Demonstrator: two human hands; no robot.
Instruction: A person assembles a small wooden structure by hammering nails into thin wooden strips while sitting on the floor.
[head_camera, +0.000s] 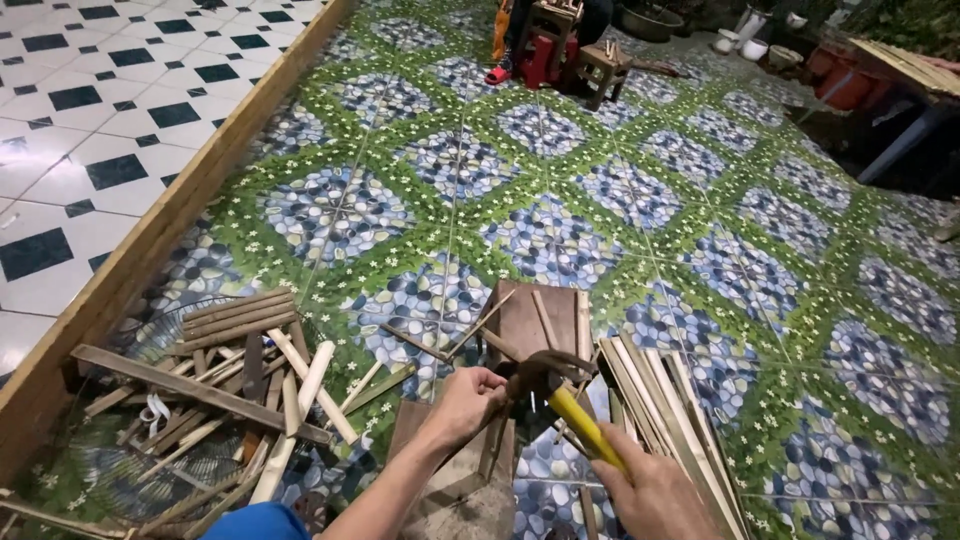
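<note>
Yellow-handled hammer gripped in closed right hand, head over upright wood piece pinched by closed left hand. Behind, brown board; right, bamboo slats; left, scrap-wood pile on patterned floor.

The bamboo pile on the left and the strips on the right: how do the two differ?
The left pile is jumbled, its pieces crossing at many angles; the right strips lie nearly parallel in a fanned bundle. The left pile mixes short, broad and thin pieces; the right strips look long and more even. The right hand, holding a yellow-handled tool, is beside the right strips; the left pile lies apart from both hands. Both rest on the patterned floor.
</note>
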